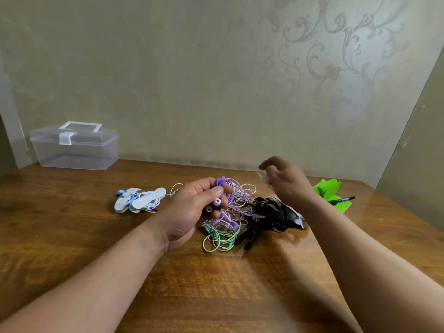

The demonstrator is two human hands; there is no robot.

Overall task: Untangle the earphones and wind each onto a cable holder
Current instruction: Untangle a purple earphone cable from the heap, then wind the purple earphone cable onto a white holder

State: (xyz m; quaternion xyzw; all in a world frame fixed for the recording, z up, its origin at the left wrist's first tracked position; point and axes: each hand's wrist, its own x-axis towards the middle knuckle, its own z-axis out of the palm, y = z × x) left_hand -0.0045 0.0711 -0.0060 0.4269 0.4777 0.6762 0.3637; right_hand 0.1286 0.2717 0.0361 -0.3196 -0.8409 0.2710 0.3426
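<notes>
With our left hand (192, 212) we grip the purple earphones (224, 182), thin glossy cord in loops with two round white-tipped buds (217, 202) pinched, probably to lift them free of the tangle (223, 236) in the middle of the wooden table (216, 284). Our right hand (286, 181) hovers, blurred; we cannot tell if it holds something. Flat white cable holders (144, 200), wound, lie nearer the left edge.

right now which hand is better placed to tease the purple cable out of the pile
Right, probably. The left hand grips the purple earbuds; the right hand hangs close above the pile, though blur hides whether it holds anything.
</notes>
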